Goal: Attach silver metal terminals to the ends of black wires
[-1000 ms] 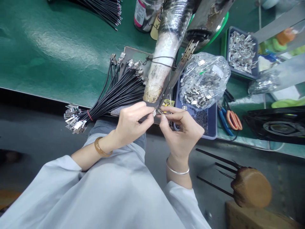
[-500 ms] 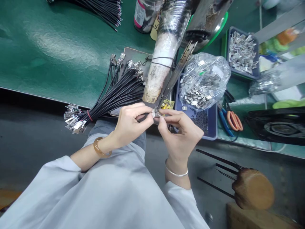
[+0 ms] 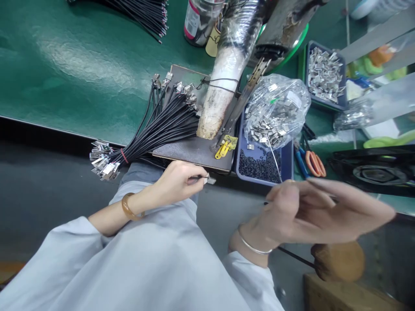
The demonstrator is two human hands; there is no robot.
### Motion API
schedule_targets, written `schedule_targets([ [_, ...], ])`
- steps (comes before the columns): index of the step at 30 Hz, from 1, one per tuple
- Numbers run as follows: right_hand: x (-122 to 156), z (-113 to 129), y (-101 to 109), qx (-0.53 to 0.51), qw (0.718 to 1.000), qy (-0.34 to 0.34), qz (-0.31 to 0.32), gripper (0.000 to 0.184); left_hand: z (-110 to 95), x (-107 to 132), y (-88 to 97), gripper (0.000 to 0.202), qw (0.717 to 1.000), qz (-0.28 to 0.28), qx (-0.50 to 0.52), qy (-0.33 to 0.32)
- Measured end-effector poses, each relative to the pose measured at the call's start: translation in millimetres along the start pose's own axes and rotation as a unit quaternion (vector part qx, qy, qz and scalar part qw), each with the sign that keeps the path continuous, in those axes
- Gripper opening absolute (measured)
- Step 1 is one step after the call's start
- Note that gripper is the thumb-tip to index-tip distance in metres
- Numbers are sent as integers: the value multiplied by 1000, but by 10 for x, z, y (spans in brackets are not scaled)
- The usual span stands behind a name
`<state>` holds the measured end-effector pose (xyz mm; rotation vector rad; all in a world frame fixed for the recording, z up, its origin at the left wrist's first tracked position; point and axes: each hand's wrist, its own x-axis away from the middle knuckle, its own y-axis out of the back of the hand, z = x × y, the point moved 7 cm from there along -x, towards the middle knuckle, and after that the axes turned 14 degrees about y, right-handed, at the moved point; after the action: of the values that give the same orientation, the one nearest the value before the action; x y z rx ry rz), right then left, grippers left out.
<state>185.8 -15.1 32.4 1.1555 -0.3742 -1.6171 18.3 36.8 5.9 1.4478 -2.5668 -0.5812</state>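
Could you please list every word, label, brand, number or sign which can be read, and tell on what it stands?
None can be read.
White label on the jar: print too small and blurred.
Plastic bag: green mark, unreadable; I cannot tell whether it is text.
Small metal connector at the left hand: no lettering distinguishable.

connector (image 3: 211, 180): silver | rod (image 3: 274, 158): pale | cables (image 3: 158, 125): black | bench (image 3: 87, 99): green | tray (image 3: 256, 153): purplish-blue
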Motion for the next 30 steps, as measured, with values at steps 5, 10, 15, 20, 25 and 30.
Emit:
schedule_targets([
  [5, -205, -331, 121, 71, 997, -9, 21, 16, 107, 71, 146, 12, 998, -61, 30, -6],
  [10, -381, -585, 155, 151, 988, 2, 45, 14, -83, -29, 414, 20, 957, -233, -134, -105],
  [15, -500, -639, 5, 239, 966, 23, 96, 13, 41, -338, 368, 23, 932, -207, -296, -30],
  [20, -548, -632, 2, 223, 973, 15, 60, 13, 29, -240, 365, 29, 943, -216, -234, -96],
  [25, -428, -350, 281, 99, 985, -12, -141, 12, -96, -10, 384, 19, 943, -220, -145, -204],
  [30, -286, 11, 287, -91, 975, -33, -202, 20, -165, 11, 370, 19, 964, -163, -63, -201],
])
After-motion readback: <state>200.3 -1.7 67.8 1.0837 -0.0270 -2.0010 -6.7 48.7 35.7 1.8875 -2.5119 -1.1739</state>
